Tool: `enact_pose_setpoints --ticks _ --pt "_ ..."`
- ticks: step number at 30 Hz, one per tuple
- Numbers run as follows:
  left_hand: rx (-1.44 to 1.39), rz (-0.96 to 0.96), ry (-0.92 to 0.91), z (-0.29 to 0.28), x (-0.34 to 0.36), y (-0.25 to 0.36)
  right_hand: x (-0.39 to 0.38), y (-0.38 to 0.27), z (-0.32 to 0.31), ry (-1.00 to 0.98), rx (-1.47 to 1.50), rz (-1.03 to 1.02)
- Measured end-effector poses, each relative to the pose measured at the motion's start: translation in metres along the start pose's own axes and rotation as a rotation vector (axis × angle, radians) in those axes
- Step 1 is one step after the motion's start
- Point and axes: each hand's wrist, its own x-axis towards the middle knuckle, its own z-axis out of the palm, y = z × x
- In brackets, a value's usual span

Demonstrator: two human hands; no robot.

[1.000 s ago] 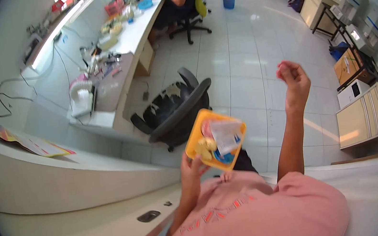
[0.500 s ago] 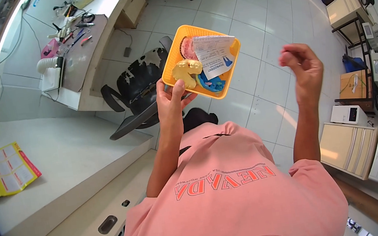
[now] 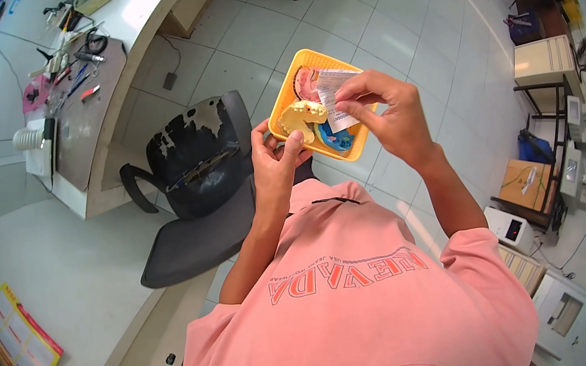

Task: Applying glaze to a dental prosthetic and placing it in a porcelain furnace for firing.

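Yellow plastic basket (image 3: 286,97), one: held up in front of the person's pink T-shirt (image 3: 356,309), clear of any support, with the tiled floor (image 3: 437,35) beyond it.

Left hand (image 3: 277,163): clamped on the basket's near-left corner, thumb over the rim beside the cast.

Right hand (image 3: 388,113): over the basket's right side, thumb and forefinger pinched together on the right edge of a printed paper slip (image 3: 330,94). Hands apart from each other.

Contents: pink dental model with a dark edge (image 3: 306,85), far side; pale yellow dental cast (image 3: 300,114), near left; blue piece (image 3: 335,137), near right, perhaps a dental impression, though too small in view to be sure.

Handling note: best to keep the left grip firm and the basket level, and to move the slip by its edge, lightly, so that it neither tears nor drags the cast.

Orientation: basket set askew, one corner pointing away from the person; near-square, so no clear long axis. Slip's long axis runs roughly away from the person. Cast's arch opens toward the near right.

Adjacent, left: worn black chair (image 3: 200,162), well apart from the basket.
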Motion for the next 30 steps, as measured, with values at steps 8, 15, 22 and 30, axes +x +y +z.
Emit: enact_pose_setpoints --ticks 8,15,22,30 --pt "0.007 0.008 0.052 0.050 0.112 0.033 0.134 0.041 -0.015 -0.242 -0.385 -0.353" --pt "0.035 0.031 0.102 0.069 0.163 0.055 0.216 0.071 -0.013 -0.439 -0.464 -0.513" --pt "-0.014 0.074 0.161 0.078 0.215 0.072 0.283 0.088 -0.017 -0.504 -0.333 -0.527" --pt "-0.050 0.110 0.273 0.097 0.300 0.098 0.375 0.121 -0.087 0.118 -0.099 -0.337"
